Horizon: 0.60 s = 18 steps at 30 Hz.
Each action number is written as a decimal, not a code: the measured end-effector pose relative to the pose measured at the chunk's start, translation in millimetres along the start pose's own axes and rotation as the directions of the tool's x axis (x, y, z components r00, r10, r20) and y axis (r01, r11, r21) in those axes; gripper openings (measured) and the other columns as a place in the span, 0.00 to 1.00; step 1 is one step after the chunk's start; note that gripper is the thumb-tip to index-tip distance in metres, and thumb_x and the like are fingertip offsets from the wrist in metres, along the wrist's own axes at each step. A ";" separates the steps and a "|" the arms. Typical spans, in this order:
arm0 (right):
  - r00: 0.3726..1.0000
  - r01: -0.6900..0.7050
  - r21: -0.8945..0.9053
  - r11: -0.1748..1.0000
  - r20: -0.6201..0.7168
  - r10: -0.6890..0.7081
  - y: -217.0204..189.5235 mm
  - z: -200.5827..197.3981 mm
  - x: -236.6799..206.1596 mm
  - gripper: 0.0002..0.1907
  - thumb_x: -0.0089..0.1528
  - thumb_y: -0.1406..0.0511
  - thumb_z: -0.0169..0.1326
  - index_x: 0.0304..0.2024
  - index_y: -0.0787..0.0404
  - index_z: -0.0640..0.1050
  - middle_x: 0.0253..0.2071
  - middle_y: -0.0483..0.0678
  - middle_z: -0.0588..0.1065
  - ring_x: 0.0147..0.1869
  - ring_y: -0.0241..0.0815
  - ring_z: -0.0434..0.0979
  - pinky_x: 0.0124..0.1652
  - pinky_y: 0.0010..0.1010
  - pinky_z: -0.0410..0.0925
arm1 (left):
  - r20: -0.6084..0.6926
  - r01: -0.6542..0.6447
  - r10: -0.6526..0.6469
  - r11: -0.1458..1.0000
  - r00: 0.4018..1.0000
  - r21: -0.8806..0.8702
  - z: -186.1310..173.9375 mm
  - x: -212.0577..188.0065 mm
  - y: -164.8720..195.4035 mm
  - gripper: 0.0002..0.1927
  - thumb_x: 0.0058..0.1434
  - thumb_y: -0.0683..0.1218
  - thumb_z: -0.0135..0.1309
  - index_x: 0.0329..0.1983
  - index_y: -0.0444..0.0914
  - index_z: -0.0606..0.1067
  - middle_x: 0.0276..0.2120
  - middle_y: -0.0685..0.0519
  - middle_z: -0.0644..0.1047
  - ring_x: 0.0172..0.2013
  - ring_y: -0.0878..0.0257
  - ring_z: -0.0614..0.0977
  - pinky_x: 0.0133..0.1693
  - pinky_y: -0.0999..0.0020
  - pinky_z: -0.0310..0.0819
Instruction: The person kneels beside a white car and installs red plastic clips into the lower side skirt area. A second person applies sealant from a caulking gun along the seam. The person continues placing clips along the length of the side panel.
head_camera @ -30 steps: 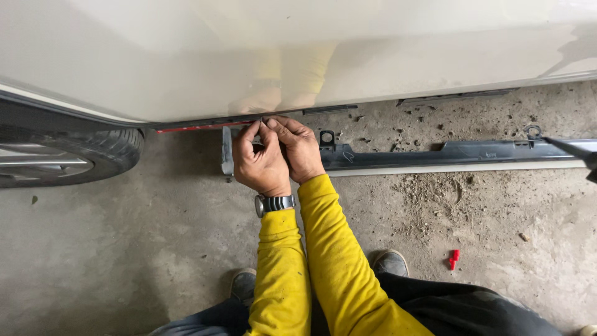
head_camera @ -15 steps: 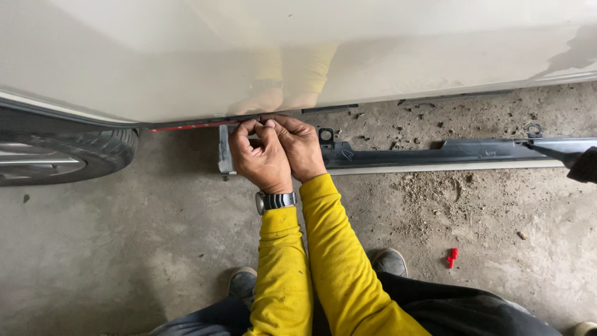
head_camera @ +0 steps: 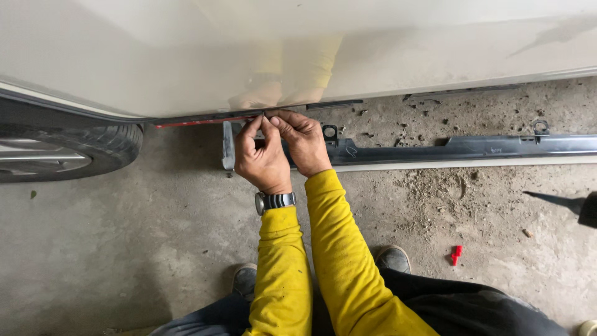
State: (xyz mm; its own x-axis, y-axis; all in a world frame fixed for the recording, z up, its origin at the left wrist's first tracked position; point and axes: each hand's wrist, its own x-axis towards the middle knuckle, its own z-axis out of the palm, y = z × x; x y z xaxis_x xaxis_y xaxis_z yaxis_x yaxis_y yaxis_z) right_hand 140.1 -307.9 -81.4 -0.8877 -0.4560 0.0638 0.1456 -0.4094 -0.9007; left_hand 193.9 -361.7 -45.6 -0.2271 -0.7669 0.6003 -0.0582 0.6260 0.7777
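I see bright yellow sleeves point(head_camera: 323, 249) at six o'clock, a silver-and-black wristwatch point(head_camera: 273, 201) above them. At twelve, a glossy off-white car body point(head_camera: 186, 56) with a thin red strip point(head_camera: 199, 122) along its lower edge. Dark grey sill trim point(head_camera: 466, 149) at three; small red clip point(head_camera: 456, 254) on mottled grey concrete point(head_camera: 124, 236).

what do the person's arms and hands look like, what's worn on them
Both arms wear long bright yellow sleeves with ribbed cuffs ending at the wrists. The left hand and right hand are bare, with no gloves. A silver metal wristwatch with a dark face sits on the left wrist.
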 end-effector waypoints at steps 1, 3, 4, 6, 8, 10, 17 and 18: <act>1.000 0.004 0.005 1.000 0.008 -0.004 0.3 -0.1 -0.8 0.11 0.68 0.69 0.56 0.51 0.70 0.81 0.45 0.50 0.82 0.48 0.36 0.80 0.51 0.27 0.75 | 0.003 0.031 -0.031 0.999 1.000 0.012 1.2 0.0 0.6 0.07 0.61 0.42 0.67 0.40 0.38 0.81 0.38 0.50 0.83 0.36 0.58 0.86 0.37 0.67 0.81; 1.000 0.000 0.016 1.000 0.017 0.000 -0.2 0.2 -1.6 0.11 0.69 0.70 0.55 0.51 0.70 0.81 0.45 0.50 0.82 0.47 0.36 0.80 0.50 0.28 0.75 | 0.001 0.090 -0.090 0.995 0.996 0.032 4.5 0.3 1.9 0.08 0.58 0.42 0.68 0.38 0.37 0.81 0.36 0.50 0.84 0.31 0.59 0.84 0.32 0.67 0.79; 1.000 -0.009 0.023 1.000 0.015 0.009 -0.7 0.8 -2.3 0.11 0.70 0.70 0.54 0.51 0.70 0.81 0.45 0.51 0.82 0.47 0.36 0.80 0.50 0.28 0.76 | -0.007 0.081 -0.081 0.996 0.997 0.023 6.2 0.3 2.6 0.07 0.58 0.41 0.67 0.38 0.37 0.81 0.36 0.50 0.83 0.30 0.60 0.83 0.32 0.67 0.79; 1.000 -0.029 0.034 0.999 0.011 0.029 -2.4 2.0 -3.2 0.11 0.70 0.70 0.53 0.51 0.70 0.80 0.45 0.51 0.82 0.46 0.37 0.81 0.49 0.28 0.76 | -0.020 0.063 -0.063 0.998 0.998 0.009 9.3 0.2 3.9 0.07 0.58 0.40 0.65 0.38 0.38 0.80 0.34 0.51 0.82 0.30 0.61 0.82 0.32 0.67 0.78; 0.999 -0.046 0.039 0.998 0.010 0.045 -4.9 2.3 -2.7 0.11 0.70 0.70 0.53 0.52 0.70 0.80 0.45 0.51 0.82 0.47 0.37 0.81 0.49 0.28 0.76 | -0.004 0.117 -0.117 0.993 0.993 0.001 12.0 -0.3 4.5 0.05 0.58 0.38 0.64 0.36 0.37 0.79 0.32 0.52 0.81 0.27 0.62 0.80 0.30 0.68 0.76; 0.999 -0.034 0.028 0.999 0.011 0.034 -7.3 1.9 -3.1 0.11 0.70 0.70 0.53 0.52 0.71 0.80 0.45 0.51 0.82 0.47 0.37 0.81 0.49 0.28 0.76 | 0.014 0.143 -0.143 0.990 0.990 -0.008 13.5 -1.4 4.4 0.05 0.57 0.38 0.63 0.36 0.37 0.78 0.31 0.53 0.80 0.26 0.63 0.79 0.30 0.68 0.75; 0.999 0.000 -0.058 0.998 0.040 0.002 -14.7 -1.5 -2.1 0.12 0.70 0.70 0.54 0.53 0.71 0.80 0.46 0.52 0.82 0.47 0.37 0.81 0.49 0.28 0.77 | 0.040 0.104 -0.103 0.994 0.994 -0.024 14.9 -3.4 0.8 0.06 0.58 0.36 0.61 0.37 0.35 0.76 0.31 0.52 0.78 0.26 0.63 0.78 0.31 0.68 0.74; 0.999 0.017 -0.096 0.995 0.038 -0.013 -16.1 -1.2 -1.3 0.12 0.69 0.70 0.54 0.53 0.71 0.80 0.46 0.52 0.82 0.47 0.36 0.82 0.49 0.28 0.77 | 0.043 0.104 -0.103 0.994 0.994 -0.032 14.5 -3.3 0.4 0.06 0.59 0.36 0.61 0.37 0.35 0.76 0.31 0.52 0.78 0.26 0.63 0.78 0.31 0.68 0.74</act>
State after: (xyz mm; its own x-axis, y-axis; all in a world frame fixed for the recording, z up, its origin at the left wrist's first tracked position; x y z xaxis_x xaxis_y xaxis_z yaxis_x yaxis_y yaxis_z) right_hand 138.4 -299.7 -67.5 -0.8724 -0.4801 0.0919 0.0879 -0.3390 -0.9367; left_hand 180.5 -356.9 -49.9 -0.2617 -0.8205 0.5083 -0.0508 0.5377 0.8416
